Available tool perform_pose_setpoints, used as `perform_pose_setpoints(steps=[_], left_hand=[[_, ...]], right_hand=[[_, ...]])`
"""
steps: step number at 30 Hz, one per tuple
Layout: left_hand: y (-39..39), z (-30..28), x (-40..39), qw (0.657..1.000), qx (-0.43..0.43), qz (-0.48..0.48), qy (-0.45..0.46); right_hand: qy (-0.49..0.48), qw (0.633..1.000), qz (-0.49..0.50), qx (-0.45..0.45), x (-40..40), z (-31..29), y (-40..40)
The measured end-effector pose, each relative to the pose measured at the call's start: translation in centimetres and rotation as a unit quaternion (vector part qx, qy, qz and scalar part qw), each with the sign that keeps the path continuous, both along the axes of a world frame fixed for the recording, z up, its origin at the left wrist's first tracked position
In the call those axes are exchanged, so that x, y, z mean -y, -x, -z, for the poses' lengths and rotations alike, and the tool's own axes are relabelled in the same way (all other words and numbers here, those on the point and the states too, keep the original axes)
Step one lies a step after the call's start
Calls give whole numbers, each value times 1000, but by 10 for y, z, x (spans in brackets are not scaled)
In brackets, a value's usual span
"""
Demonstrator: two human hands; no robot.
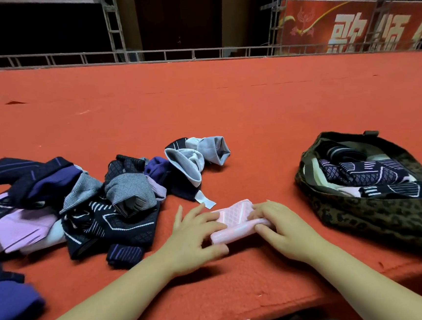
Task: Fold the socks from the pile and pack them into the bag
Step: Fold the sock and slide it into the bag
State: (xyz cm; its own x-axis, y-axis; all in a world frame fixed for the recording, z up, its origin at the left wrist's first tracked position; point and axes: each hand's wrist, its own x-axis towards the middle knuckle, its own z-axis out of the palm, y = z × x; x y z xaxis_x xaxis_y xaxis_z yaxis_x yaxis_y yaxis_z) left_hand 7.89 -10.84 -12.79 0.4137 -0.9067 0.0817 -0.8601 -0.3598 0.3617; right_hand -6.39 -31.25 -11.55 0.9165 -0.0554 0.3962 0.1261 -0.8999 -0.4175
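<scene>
Lying folded, pink sock [235, 221], white diamond pattern, ribbed edge

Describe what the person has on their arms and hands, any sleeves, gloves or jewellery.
Both forearms are bare as far as the frame shows: no sleeves, gloves, watch or bracelets. The left hand and right hand show no rings that I can make out. Fingernails look short and unpainted.
</scene>
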Motion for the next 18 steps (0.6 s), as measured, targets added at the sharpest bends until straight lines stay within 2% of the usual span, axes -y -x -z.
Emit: perform_pose_setpoints(steps=[3,5,7,9,12,18], left_hand=[[15,-1,-2,996,12,-25,86],[22,-5,3,987,-52,-63,142],[24,-8,8,967,-158,-106,170],[21,-10,12,953,-214,-134,165],[13,-14,16,956,-207,-150,144],[-2,-19,28,972,-127,-195,21]], right_hand=[[-16,1000,8,7,-6,-8,4],[-45,998,24,21,-8,-10,6],[-95,994,49,30,-9,-9,5],[-141,986,88,23,-9,-6,0],[-178,972,154,-11,-10,-2,-11],[-84,957,241,-137,-2,-3,-27]])
